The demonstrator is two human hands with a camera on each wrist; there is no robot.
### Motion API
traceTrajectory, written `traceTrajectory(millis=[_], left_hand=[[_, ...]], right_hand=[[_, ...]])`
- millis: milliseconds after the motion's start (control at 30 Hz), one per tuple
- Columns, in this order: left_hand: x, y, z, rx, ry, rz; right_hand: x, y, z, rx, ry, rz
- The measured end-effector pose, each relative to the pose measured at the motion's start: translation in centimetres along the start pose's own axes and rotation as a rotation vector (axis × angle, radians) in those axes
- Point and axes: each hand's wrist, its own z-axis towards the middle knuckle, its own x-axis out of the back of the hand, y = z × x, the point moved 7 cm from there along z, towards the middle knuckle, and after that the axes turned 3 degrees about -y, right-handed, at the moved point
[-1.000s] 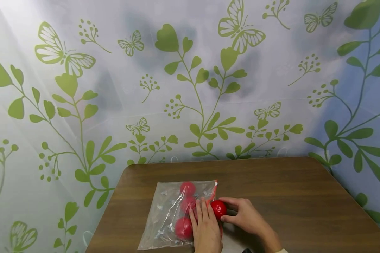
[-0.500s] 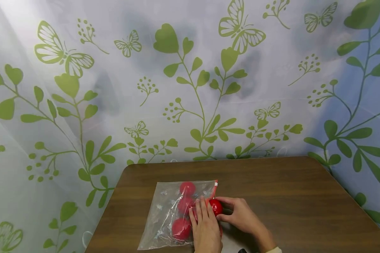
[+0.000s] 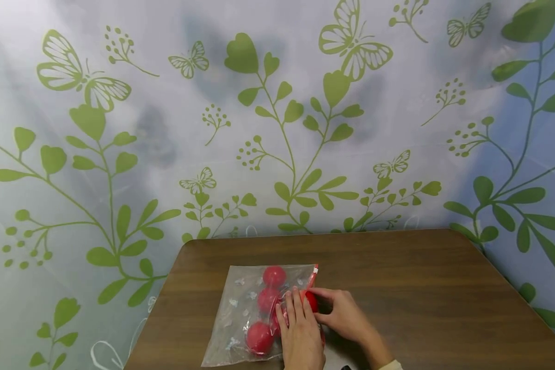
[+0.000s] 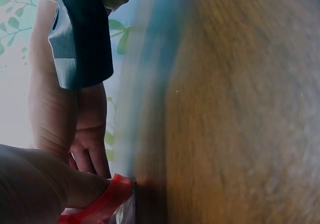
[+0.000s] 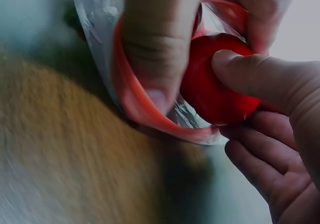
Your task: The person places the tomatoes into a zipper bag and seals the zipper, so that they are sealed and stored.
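A clear zip bag [image 3: 240, 318] with a red-edged mouth [image 5: 150, 109] lies on the table, several red balls [image 3: 259, 337] inside it. My left hand [image 3: 301, 331] rests across the mouth end, its fingers fairly straight on top of the bag. In the right wrist view its thumb [image 5: 157, 49] hooks inside the mouth and holds the red edge. My right hand [image 3: 349, 313] pinches a glossy red ball [image 5: 210, 94] between thumb and fingers, partly inside the mouth. From the head view, the left fingers partly cover that ball and another in the bag.
The brown wooden table [image 3: 421, 293] extends to the right and behind the bag. A light wall covering [image 3: 268, 118] with green leaves and butterflies stands behind it. In the left wrist view a dark wrist device [image 4: 82, 39] sits on the other forearm.
My right hand has moved left, and the glossy red ball has gone further into the bag's mouth. Balls inside have shifted left; the nearest rolled toward the lower left. My left hand stays put.
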Motion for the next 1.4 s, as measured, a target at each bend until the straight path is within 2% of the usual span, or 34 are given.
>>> traceTrajectory(millis=[233, 500, 767, 1033, 1267, 1400], left_hand=[[0.2, -0.1, 0.0, 0.001, 0.008, 0.013], [0.2, -0.1, 0.2, -0.01, -0.006, 0.0], [0.7, -0.3, 0.0, -0.022, 0.045, 0.03], [1.0, -0.5, -0.3, -0.024, 0.095, 0.044], [1.0, -0.7, -0.5, -0.021, 0.112, 0.04], [1.1, -0.8, -0.5, -0.018, 0.104, 0.033]], right_hand=[[-0.8, -0.8, 0.0, 0.022, 0.018, -0.032], [-0.1, -1.0, -0.4, 0.019, 0.068, -0.036], [-0.3, -1.3, -0.2, -0.001, 0.113, -0.055], [-1.3, -1.8, 0.6, -0.009, 0.116, -0.055], [-2.3, -2.0, 1.1, -0.017, 0.111, -0.009], [-2.5, -2.0, 1.1, 0.006, 0.113, -0.021]])
